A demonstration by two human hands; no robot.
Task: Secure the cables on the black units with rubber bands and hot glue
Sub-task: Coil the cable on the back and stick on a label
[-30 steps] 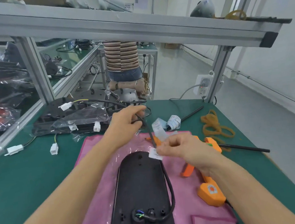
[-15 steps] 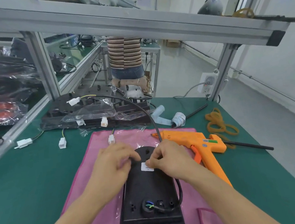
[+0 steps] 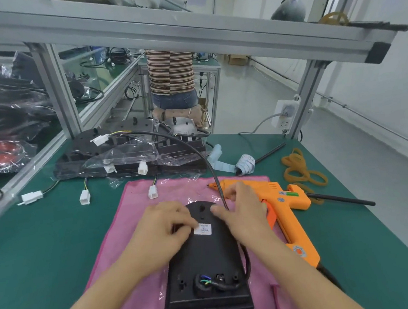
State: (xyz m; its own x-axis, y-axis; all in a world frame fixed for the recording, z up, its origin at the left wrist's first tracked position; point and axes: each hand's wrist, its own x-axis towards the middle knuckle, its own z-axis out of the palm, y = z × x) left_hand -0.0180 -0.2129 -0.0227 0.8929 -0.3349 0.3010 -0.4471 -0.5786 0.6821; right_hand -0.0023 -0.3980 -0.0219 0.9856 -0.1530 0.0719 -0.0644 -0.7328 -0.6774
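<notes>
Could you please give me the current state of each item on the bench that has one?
Black unit: flat on the pink cloth, white label stuck on.
Black cable: loose, not banded.
Glue gun: lying on its side, unheld.
Rubber bands: unused pile.
Left hand: pressing beside the label.
Right hand: resting on the unit, against the cable.

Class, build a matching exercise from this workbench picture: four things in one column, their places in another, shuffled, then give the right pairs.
Things:
1. hot glue gun
2. white label
3. rubber bands
4. black unit

Places:
A. stuck on top of the black unit
B. lying on the pink cloth, under both hands
C. loose on the green mat, far right
D. on its side, just right of the right hand

Pairs: 1-D, 2-A, 3-C, 4-B
</notes>
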